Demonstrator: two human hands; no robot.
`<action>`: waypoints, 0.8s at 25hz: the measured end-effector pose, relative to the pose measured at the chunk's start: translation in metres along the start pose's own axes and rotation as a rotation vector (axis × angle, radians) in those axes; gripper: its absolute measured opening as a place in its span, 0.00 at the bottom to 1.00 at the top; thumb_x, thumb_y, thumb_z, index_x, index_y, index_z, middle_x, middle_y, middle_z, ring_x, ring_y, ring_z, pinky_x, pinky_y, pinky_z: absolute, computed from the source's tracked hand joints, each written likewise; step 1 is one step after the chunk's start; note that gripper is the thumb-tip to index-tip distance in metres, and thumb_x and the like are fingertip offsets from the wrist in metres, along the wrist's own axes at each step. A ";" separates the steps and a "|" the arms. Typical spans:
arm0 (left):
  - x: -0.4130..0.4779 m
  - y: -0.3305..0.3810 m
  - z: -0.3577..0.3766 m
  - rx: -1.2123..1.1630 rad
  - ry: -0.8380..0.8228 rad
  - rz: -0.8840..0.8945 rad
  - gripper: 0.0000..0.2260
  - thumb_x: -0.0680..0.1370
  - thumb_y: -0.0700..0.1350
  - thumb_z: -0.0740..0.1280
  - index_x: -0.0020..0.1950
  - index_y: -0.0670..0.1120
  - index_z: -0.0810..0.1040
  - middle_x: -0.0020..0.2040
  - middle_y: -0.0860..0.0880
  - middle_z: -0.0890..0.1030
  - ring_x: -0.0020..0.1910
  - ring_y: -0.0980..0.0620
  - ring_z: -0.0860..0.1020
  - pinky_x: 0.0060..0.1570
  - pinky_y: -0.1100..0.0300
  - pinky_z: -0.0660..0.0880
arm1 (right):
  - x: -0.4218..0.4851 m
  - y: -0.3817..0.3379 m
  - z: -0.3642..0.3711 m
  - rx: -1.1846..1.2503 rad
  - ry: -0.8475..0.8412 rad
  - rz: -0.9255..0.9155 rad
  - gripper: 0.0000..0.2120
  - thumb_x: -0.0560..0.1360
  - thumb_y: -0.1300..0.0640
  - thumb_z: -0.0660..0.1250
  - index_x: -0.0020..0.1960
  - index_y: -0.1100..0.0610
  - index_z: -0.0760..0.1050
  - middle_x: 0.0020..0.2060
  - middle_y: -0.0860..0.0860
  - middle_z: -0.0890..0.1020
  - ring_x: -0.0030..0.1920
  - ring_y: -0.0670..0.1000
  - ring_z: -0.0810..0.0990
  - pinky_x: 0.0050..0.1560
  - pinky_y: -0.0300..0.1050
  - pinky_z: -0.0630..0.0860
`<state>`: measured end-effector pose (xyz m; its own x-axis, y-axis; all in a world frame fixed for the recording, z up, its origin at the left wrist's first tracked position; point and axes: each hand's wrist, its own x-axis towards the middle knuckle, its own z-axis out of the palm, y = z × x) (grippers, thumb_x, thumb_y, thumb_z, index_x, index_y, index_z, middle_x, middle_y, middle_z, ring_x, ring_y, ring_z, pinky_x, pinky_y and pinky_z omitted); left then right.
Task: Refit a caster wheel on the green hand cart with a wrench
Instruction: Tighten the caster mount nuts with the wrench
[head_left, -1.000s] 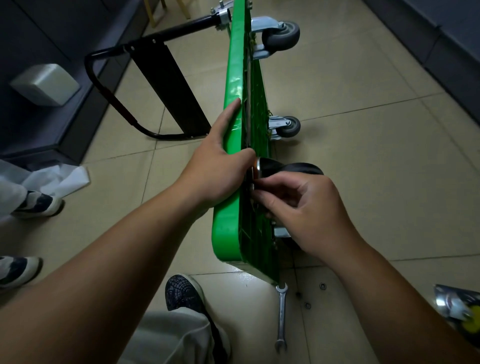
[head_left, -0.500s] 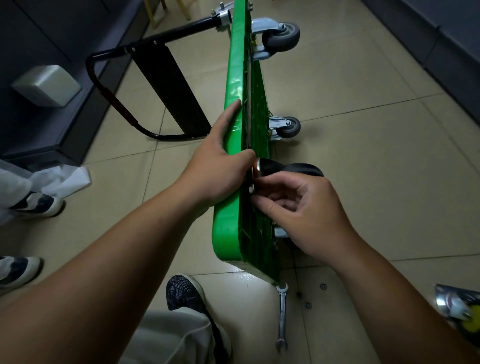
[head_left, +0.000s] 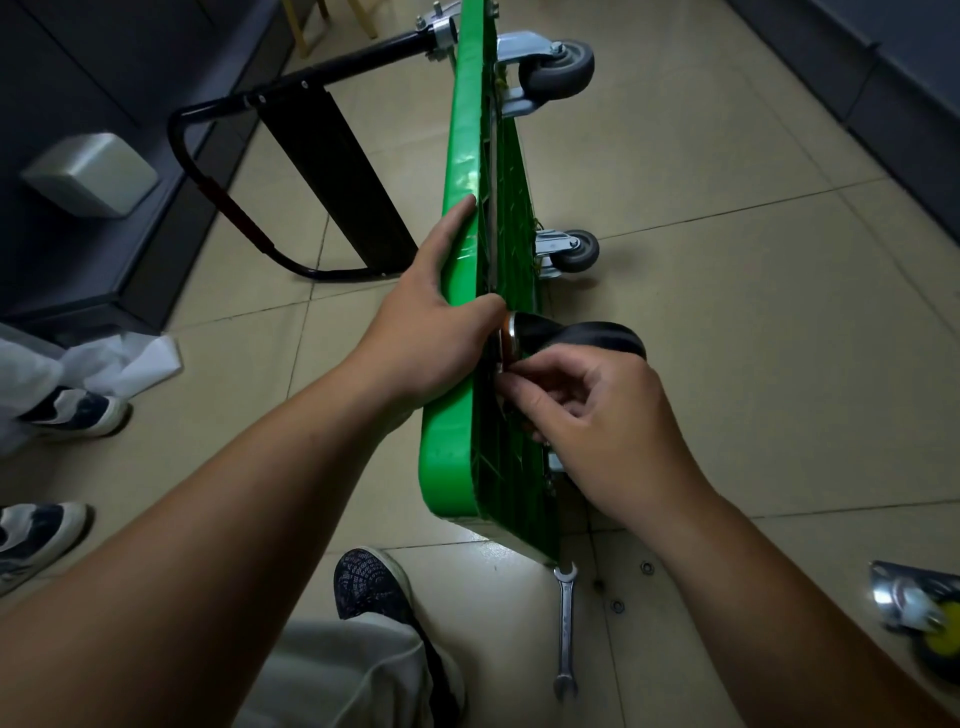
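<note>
**Hands meet at tipped cart's caster**

The green hand cart (head_left: 457, 208) stands on edge on the floor (head_left: 727, 312), the left hand (head_left: 431, 332) clasping its upper rim. The right hand (head_left: 608, 415) pinches with curled fingertips at the black caster wheel (head_left: 582, 338) mount; what they hold is hidden. The wrench (head_left: 565, 634) lies on the near tiles.

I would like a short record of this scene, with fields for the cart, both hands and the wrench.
cart: green cart on its side edge, on the floor
left hand: grips its upper edge
right hand: pinches a hidden small part beside the black caster
wrench: on the floor, untouched
grey casters: two, mounted at far end
</note>
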<state>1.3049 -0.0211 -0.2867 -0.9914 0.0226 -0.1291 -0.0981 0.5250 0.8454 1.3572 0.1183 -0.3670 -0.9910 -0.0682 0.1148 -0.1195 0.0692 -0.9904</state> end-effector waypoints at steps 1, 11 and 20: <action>0.000 0.000 -0.001 0.000 -0.003 0.000 0.36 0.78 0.38 0.67 0.78 0.67 0.60 0.53 0.60 0.77 0.33 0.66 0.79 0.33 0.70 0.73 | -0.001 0.000 0.002 0.061 0.020 0.004 0.05 0.75 0.57 0.75 0.50 0.52 0.84 0.38 0.49 0.85 0.38 0.50 0.84 0.42 0.49 0.83; 0.000 0.000 0.000 0.011 0.001 -0.001 0.37 0.78 0.38 0.67 0.78 0.67 0.60 0.52 0.60 0.76 0.33 0.66 0.78 0.34 0.69 0.73 | 0.009 -0.004 -0.010 0.099 -0.124 0.035 0.10 0.75 0.64 0.74 0.51 0.50 0.83 0.37 0.51 0.86 0.36 0.49 0.84 0.40 0.43 0.81; 0.000 0.002 0.001 -0.005 -0.001 -0.008 0.37 0.78 0.36 0.67 0.79 0.66 0.61 0.52 0.60 0.77 0.33 0.66 0.78 0.33 0.70 0.73 | 0.002 -0.004 -0.007 0.070 -0.057 0.011 0.04 0.76 0.57 0.74 0.50 0.52 0.82 0.37 0.51 0.84 0.37 0.47 0.83 0.41 0.51 0.83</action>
<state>1.3046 -0.0191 -0.2855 -0.9905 0.0194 -0.1362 -0.1063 0.5207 0.8471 1.3553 0.1248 -0.3622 -0.9870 -0.1243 0.1017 -0.1026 0.0005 -0.9947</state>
